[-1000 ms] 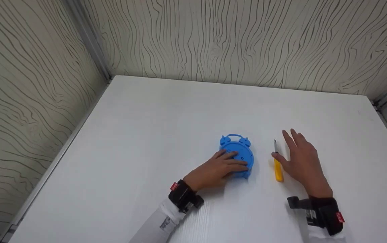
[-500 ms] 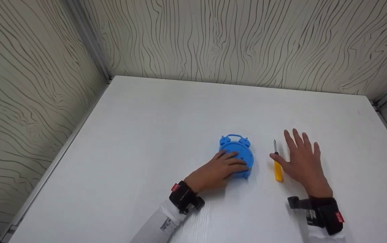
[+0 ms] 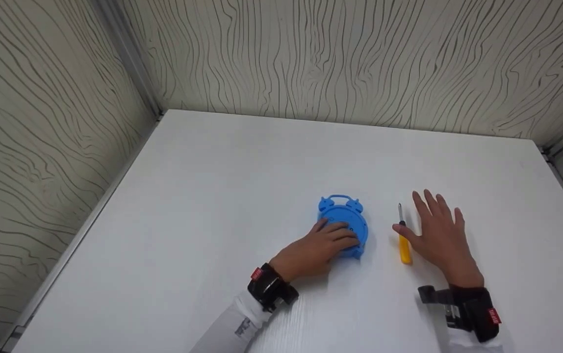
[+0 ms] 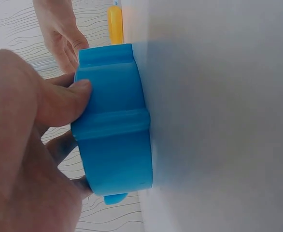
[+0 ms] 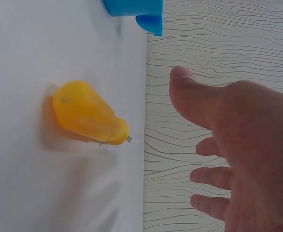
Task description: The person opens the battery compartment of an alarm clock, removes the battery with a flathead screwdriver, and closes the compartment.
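Here, left hand [image 3: 313, 249] seemingly holds blue clock [image 3: 352, 219].

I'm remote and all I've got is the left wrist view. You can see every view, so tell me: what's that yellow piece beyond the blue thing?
Observer: It's the handle of a screwdriver; the head view shows the dark collar and metal shaft at its far end.
Operator: Okay. Is anything gripping it?
Observer: No. The right wrist view shows a clear gap between it and the right hand.
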Motion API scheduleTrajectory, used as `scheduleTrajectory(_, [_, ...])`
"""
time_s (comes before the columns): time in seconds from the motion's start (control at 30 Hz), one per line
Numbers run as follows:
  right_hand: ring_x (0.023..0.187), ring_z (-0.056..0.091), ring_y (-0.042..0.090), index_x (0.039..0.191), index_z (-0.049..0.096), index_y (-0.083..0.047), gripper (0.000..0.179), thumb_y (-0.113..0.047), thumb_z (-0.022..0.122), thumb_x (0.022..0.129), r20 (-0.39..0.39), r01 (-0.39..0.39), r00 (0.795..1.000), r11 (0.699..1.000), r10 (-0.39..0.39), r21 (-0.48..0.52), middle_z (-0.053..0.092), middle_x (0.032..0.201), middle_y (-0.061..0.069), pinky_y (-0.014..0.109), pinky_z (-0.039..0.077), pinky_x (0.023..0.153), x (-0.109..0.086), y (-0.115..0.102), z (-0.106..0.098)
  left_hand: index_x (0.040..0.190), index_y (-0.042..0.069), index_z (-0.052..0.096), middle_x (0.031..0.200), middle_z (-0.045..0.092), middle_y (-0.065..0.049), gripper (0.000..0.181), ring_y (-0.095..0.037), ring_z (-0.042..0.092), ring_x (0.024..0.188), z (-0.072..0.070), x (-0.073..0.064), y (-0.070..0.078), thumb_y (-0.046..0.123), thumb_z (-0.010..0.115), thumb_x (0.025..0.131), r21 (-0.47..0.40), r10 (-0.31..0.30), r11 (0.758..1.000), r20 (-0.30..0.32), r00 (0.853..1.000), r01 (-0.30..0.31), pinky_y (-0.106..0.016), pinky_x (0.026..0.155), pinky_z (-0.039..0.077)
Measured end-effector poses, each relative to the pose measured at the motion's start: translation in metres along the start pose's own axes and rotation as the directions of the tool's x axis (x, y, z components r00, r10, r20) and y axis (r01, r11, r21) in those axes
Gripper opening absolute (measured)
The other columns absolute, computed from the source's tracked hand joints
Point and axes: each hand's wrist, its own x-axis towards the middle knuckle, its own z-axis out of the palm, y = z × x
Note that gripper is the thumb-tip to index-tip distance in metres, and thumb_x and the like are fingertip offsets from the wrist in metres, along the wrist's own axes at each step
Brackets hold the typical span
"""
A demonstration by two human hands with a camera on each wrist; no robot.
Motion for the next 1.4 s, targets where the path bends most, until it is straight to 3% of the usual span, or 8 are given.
scheduleTrajectory(0.43, [0.139,0.022,0.052,0.151,0.028,0.0,0.086,-0.041,0.068,0.087,0.014,-0.009,1.0,1.0,0.009,0.023,0.026,0.153,0.032,0.075,0.012,0.109,0.0006,-0.0005,-0.0028,0.142,0.027,0.044,0.144,0.047,0.01,0.049,-0.01,0.035,0.142,-0.001,0.0032,0.0007,0.01,0.055,0.097,-0.048,-0.01,0.999,0.013,1.0,0.01,-0.049,0.121,0.022])
scheduleTrajectory(0.7, [0.139,0.023,0.052,0.15,0.028,0.0,0.086,-0.042,0.068,0.088,0.009,-0.013,1.0,1.0,0.013,0.022,0.026,0.153,0.032,0.075,0.013,0.109,-0.0003,-0.0003,-0.0052,0.143,0.026,0.043,0.145,0.047,0.009,0.046,-0.012,0.034,0.143,0.002,0.0037,0.0035,0.026,0.056,0.099,-0.014,-0.006,1.0,-0.024,1.0,0.005,-0.05,0.12,0.022])
scheduleTrajectory(0.9, [0.139,0.023,0.051,0.15,0.028,0.0,0.086,-0.044,0.067,0.088,0.022,-0.024,0.999,1.0,0.024,-0.004,0.027,0.152,0.032,0.074,0.013,0.11,0.0005,-0.0008,-0.004,0.141,0.026,0.045,0.144,0.049,0.01,0.04,-0.013,0.036,0.141,0.0008,0.0032,0.0053,0.021,0.05,0.102,0.033,-0.008,0.999,-0.043,0.999,0.009,-0.051,0.119,0.026])
scheduleTrajectory(1.4, [0.138,0.024,0.051,0.15,0.029,0.0,0.086,-0.043,0.068,0.087,0.023,-0.018,1.0,1.0,0.017,0.01,0.027,0.153,0.031,0.074,0.014,0.11,-0.0006,-0.0041,-0.004,0.136,0.025,0.049,0.142,0.049,0.008,0.037,-0.014,0.038,0.14,0.0016,0.0008,0.0031,0.017,0.052,0.101,-0.025,-0.001,1.0,-0.066,0.998,-0.001,-0.052,0.118,0.027])
